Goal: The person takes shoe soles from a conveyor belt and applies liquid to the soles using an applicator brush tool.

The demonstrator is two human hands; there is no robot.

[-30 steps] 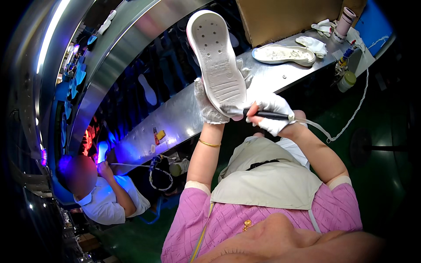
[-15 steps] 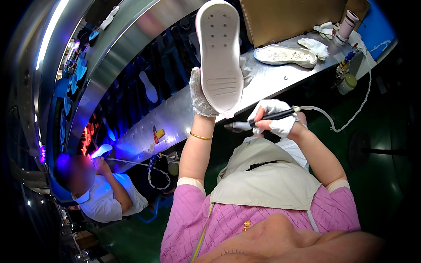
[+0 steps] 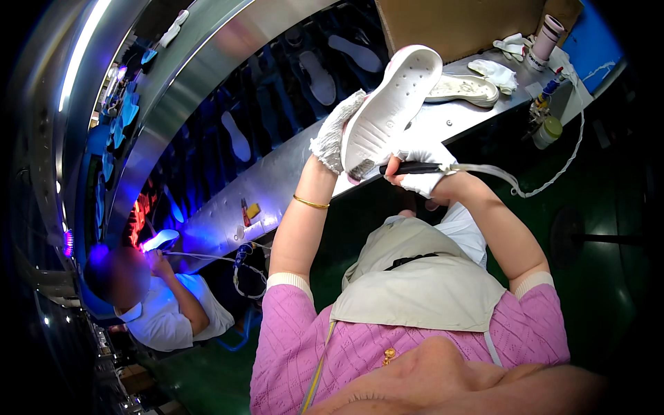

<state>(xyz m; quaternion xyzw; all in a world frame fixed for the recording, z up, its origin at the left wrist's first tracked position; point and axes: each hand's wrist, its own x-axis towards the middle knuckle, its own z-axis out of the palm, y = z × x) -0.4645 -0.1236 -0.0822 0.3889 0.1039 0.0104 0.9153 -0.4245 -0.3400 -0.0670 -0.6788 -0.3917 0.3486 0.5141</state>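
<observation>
My left hand, in a white knit glove, is closed on the left edge of a white shoe sole. The sole is held over the bench's front edge, its toe tilted away to the right; rows of small holes and several ridges mark its inner face. In my right hand, whose white glove leaves fingertips bare, is a black-handled brush fed by a clear hose. The dark bristles rest at the near heel end of the sole. Behind it, a second white sole lies on the bench, partly hidden.
The metal bench runs beside a conveyor carrying several soles. A cardboard sheet, white gloves and a pink bottle are at the back right. At left sits a co-worker; pliers lie nearby.
The sole in my left hand has tilted over to the right and come down. My right hand has brought the brush up and left, onto the heel end of the sole.
</observation>
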